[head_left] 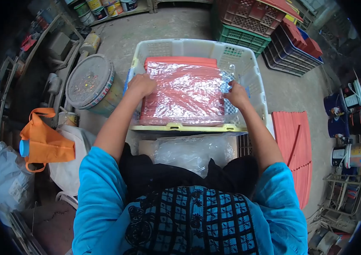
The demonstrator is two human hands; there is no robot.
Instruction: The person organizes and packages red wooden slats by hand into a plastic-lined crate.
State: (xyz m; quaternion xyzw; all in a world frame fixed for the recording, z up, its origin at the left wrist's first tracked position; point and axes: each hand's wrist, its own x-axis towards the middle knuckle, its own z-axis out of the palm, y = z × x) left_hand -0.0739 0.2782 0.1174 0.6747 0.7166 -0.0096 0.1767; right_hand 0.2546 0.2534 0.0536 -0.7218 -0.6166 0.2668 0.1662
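A clear plastic sheet is spread over a stack of red slats inside a white crate. At the stack's left side, my left hand is closed on the edge of the sheet, its knuckles upward. On the right, my right hand pinches the sheet's other side, thumb and fingers close together. Wrinkles and bright glare cross the plastic, and the slats show through it. Below the crate's yellow front rim, a pile of clear plastic lies near my lap.
A lidded bucket stands left of the crate, with an orange bag nearer me. Red slats lie on the floor at right. Stacked crates and a blue crate of red pieces stand behind. Paint cans line the right.
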